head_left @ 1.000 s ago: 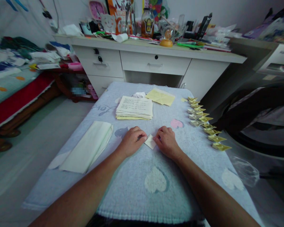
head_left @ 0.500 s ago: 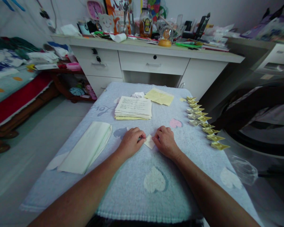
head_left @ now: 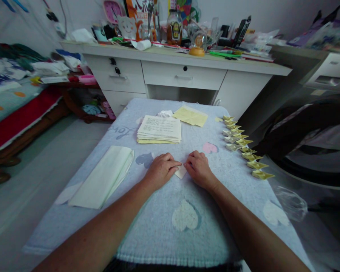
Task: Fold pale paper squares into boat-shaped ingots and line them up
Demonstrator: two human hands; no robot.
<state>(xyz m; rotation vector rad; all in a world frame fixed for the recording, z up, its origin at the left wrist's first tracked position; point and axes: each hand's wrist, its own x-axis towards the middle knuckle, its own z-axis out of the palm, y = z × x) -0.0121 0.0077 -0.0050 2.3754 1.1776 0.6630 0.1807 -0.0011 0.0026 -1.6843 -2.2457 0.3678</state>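
Observation:
A small folded piece of paper (head_left: 181, 172), pale cream, lies on the cloth-covered table between my hands, partly hidden by fingers. My left hand (head_left: 163, 170) reaches over its left and upper side, fingers closed and pressing on it. On the right edge, my right hand (head_left: 197, 166) has its fingers curled and pinched at the paper. Beyond them sits a stack of written paper sheets (head_left: 160, 128). Folded paper boats (head_left: 257, 165), yellow and whitish, stand in a row along the table's right side.
A folded pale sheet (head_left: 103, 177) lies on the left of the table (head_left: 155, 234). Yellow paper (head_left: 191, 115) and a crumpled white tissue (head_left: 165, 113) lie at the back. A cluttered white desk (head_left: 184, 62) stands behind; a washing machine (head_left: 328, 87) is on the right.
My left hand has slid right across the paper, its fingers now covering more of the top. My right hand has barely moved.

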